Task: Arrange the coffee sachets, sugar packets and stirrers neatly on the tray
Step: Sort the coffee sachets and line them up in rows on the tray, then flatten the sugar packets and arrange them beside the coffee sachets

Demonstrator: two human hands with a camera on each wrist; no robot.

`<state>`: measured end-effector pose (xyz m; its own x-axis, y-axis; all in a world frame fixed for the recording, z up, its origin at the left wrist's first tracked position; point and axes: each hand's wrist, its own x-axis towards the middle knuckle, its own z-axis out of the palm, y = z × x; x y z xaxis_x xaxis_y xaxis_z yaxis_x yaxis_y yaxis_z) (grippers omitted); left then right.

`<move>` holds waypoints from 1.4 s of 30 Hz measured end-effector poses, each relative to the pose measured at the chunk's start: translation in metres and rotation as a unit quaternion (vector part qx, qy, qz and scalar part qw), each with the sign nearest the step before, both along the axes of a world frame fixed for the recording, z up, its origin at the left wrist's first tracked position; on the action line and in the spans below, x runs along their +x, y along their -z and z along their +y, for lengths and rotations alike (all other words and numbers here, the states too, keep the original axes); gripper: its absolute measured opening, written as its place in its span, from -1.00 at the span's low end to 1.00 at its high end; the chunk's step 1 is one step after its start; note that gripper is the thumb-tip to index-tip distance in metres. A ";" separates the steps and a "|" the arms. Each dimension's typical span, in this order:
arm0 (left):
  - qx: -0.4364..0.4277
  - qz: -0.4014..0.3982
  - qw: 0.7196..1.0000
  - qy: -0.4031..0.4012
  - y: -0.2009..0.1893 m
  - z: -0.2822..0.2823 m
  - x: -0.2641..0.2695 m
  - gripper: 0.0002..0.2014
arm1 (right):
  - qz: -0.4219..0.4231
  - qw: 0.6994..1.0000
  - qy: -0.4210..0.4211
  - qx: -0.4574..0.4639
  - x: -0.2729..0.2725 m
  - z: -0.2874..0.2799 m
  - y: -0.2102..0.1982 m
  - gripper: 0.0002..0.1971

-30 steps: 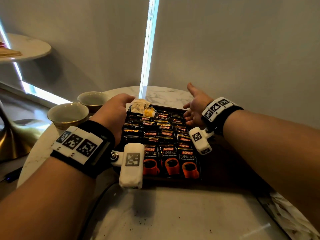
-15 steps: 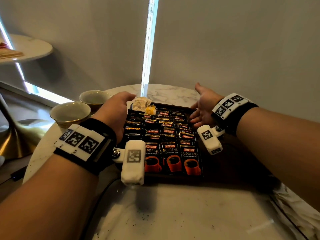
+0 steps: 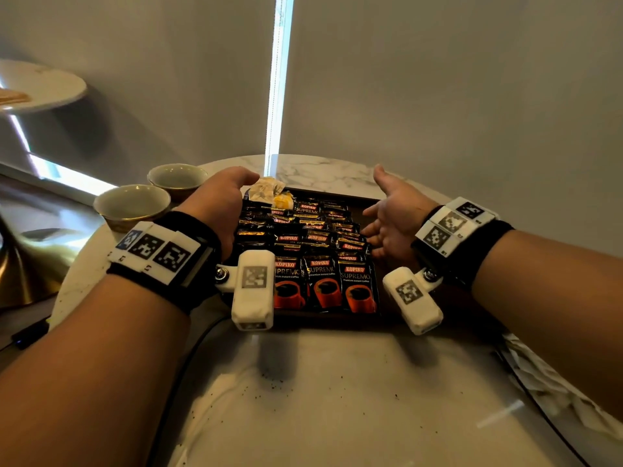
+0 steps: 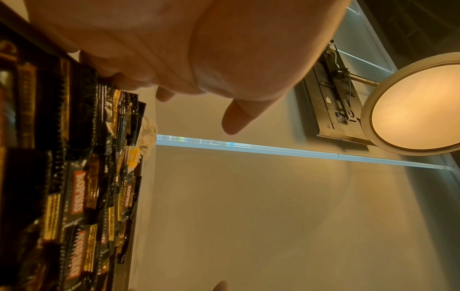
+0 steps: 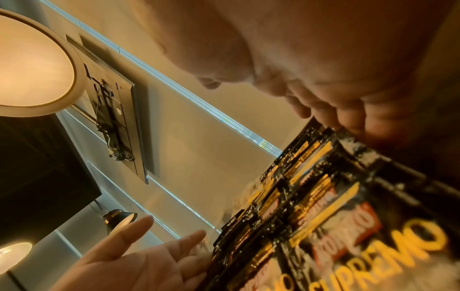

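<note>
A dark tray (image 3: pixel 368 201) holds overlapping rows of black Kopiko coffee sachets (image 3: pixel 323 281). Pale crumpled sugar packets (image 3: pixel 266 191) and a yellow one (image 3: pixel 282 199) lie at its far left corner. My left hand (image 3: pixel 219 203) lies along the left edge of the rows, its fingers (image 4: pixel 129 82) touching the sachets (image 4: pixel 77 193). Opposite it, my right hand (image 3: pixel 391 214) stands with its palm facing inward and its fingertips (image 5: pixel 348 120) at the right edge of the sachets (image 5: pixel 348 226). Both hands are open and hold nothing. No stirrers show.
Two empty ceramic cups (image 3: pixel 131 203) (image 3: pixel 177 176) stand left of the tray on the round marble table (image 3: pixel 337 399). A dark cable (image 3: pixel 188 348) runs over the table's front left. A second small table (image 3: pixel 40 85) and a brass lamp base (image 3: pixel 20 264) are farther left.
My right hand has drawn slightly outward, to the right side of the sachet rows. My left hand has stayed at their left edge.
</note>
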<state>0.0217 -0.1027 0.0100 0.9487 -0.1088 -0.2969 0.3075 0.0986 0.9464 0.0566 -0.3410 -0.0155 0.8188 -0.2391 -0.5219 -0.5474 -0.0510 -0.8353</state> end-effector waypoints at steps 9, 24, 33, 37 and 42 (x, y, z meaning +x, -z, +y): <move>-0.003 -0.024 1.000 0.014 0.001 0.000 0.001 -0.80 | -0.002 1.000 0.013 -0.017 -0.020 0.006 0.010 -0.01; -0.012 -0.019 1.000 0.017 0.010 -0.001 0.006 -0.73 | -0.057 0.995 0.039 0.071 -0.059 -0.011 -0.002 0.03; -0.150 -0.109 0.982 -0.035 0.010 -0.005 0.013 -0.66 | -0.090 0.966 0.013 -0.243 -0.121 -0.093 -0.048 -0.77; -0.192 -0.114 0.972 0.068 0.005 -0.036 0.003 -0.80 | -0.053 0.903 -0.070 -0.421 -0.154 -0.116 -0.052 -0.92; -0.156 -0.135 0.957 0.204 -0.011 -0.088 -0.020 -0.80 | 0.038 0.827 -0.172 -0.534 -0.188 -0.126 -0.050 -0.85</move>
